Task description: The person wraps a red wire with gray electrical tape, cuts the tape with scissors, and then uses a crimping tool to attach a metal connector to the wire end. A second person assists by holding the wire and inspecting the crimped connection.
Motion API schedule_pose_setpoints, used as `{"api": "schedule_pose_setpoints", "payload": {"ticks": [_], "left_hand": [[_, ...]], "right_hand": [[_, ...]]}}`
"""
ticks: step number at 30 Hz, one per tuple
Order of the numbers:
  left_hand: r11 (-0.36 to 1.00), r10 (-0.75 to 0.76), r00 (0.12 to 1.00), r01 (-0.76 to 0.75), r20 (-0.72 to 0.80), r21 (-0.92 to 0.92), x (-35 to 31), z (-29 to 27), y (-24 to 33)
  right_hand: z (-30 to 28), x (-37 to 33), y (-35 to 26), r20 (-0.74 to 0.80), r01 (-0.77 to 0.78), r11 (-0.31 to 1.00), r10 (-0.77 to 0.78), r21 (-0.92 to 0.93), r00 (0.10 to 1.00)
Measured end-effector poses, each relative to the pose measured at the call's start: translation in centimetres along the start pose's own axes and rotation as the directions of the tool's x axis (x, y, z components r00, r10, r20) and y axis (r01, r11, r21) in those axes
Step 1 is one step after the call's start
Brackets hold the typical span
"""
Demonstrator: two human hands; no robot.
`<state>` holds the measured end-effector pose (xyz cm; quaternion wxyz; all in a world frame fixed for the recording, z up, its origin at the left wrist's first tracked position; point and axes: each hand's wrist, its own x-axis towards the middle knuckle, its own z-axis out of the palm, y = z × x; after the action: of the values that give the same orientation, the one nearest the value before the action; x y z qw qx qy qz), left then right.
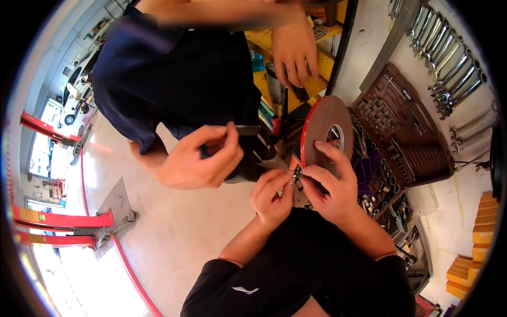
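Note:
My left hand [272,196] is closed in a pinch on a small shiny metal piece [297,171], whose kind I cannot make out. My right hand [335,187] is closed beside it, with one finger laid against a large flat roll of brownish-grey tape [318,127] near its centre hole. Red backing shows along the roll's edge. Fingertips of both hands meet at the metal piece, just below the roll. Across from me, a person in a navy shirt holds a thin dark flat strip [247,130] in one hand [203,158]; their other hand [294,50] hangs loosely above the roll.
An open brown socket set case [409,127] leans at the right, with scissors [363,150] and loose sockets by it. Wrenches [446,58] hang on the wall. Yellow boxes [467,272] are stacked far right. Red lift arms [63,219] stand at left on the pale floor [169,232].

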<state>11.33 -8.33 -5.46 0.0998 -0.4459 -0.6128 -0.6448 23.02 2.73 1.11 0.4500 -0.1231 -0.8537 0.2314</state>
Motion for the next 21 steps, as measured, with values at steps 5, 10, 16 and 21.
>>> {"api": "schedule_pose_setpoints", "payload": {"ticks": [5,10,16,21], "left_hand": [[0.982,-0.142,0.989,0.146,0.044,-0.121,-0.9,0.5,-0.8],[0.968,-0.229,0.959,0.243,0.168,-0.069,-1.6,0.7,-2.3],[0.998,-0.055,0.986,0.051,0.16,0.027,-0.8,0.7,-2.7],[0.969,-0.213,0.961,0.231,0.177,-0.085,-2.4,1.0,-3.6]], "right_hand": [[0.2,0.3,0.1,0.015,-0.019,0.998,0.02,-0.068,1.0],[0.4,0.6,-0.1,0.052,-0.099,0.986,0.107,-0.135,0.993],[0.3,0.6,-0.2,0.105,-0.156,0.978,0.171,-0.135,0.98],[0.0,0.8,-0.1,0.134,-0.162,0.98,0.177,-0.119,0.975]]}}
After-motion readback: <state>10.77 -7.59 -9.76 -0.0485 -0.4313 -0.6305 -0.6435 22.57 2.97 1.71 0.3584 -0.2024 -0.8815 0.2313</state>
